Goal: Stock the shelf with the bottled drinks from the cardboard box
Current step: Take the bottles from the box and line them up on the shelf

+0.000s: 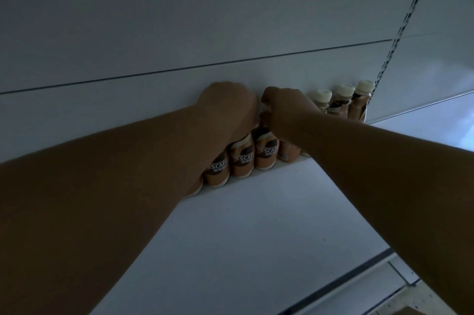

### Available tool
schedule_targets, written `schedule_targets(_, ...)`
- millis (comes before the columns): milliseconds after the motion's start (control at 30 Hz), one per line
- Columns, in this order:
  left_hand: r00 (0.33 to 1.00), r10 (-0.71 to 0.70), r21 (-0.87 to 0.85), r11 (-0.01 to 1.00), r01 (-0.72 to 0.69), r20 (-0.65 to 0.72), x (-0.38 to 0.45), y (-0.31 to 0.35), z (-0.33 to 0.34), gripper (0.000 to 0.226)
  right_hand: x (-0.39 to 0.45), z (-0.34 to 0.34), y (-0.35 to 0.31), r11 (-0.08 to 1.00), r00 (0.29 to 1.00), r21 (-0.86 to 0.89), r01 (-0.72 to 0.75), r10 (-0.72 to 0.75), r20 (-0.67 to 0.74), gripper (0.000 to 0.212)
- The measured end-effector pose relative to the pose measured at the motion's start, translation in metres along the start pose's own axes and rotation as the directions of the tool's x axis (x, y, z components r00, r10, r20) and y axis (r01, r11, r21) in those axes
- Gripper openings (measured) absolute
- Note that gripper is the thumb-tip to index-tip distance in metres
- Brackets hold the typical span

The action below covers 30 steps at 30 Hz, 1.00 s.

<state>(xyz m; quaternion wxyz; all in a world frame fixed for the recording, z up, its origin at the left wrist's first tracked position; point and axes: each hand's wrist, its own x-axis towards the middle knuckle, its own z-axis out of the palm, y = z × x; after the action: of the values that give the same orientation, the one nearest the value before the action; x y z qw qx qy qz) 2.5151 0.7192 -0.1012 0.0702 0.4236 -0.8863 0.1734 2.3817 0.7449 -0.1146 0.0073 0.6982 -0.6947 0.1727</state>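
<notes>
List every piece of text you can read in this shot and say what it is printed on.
"SCAF" on the label of a coffee bottle under the left hand.
"SCAF" on the next bottle.
"SCAF" on the third bottle, below the right hand.
Small print beneath each: too blurred to read.

Your left hand point(228, 106) and right hand point(284, 109) cover the caps of the bottles point(242, 160) beneath, your fingers hidden, so your grip cannot be told.
</notes>
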Motion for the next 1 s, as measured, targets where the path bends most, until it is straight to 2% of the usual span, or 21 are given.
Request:
schedule_targets(100, 1.000, 0.012, -0.020, 1.000, -0.011, 0.016, -0.001, -0.002, -0.001, 0.031, 0.002, -0.001, 0.000, 1.000, 1.000, -0.006, -0.003, 0.004, 0.029, 0.034)
schedule_targets(200, 0.994, 0.106, -0.058, 0.993, -0.105, 0.025, -0.005, -0.008, 0.000, 0.029, 0.002, -0.002, 0.006, 1.000, 1.000, 0.003, -0.015, 0.015, 0.016, 0.033)
schedule_targets(300, 0.987, 0.158, -0.001, 0.988, -0.158, -0.021, -0.010, -0.015, 0.004, 0.029, -0.002, -0.002, 0.009, 1.000, 1.000, 0.026, -0.017, 0.017, -0.005, 0.034)
schedule_targets(633, 0.985, 0.132, 0.015, 0.991, -0.131, -0.113, -0.008, -0.014, 0.010, 0.027, -0.002, -0.001, 0.004, 0.998, 1.000, 0.066, -0.008, 0.010, -0.023, 0.035)
schedule_targets(1000, 0.988, 0.132, 0.027, 0.991, -0.130, -0.081, -0.008, -0.009, 0.005, 0.022, 0.001, 0.009, 0.004, 0.997, 0.998, 0.071, -0.020, 0.023, -0.051, 0.028)
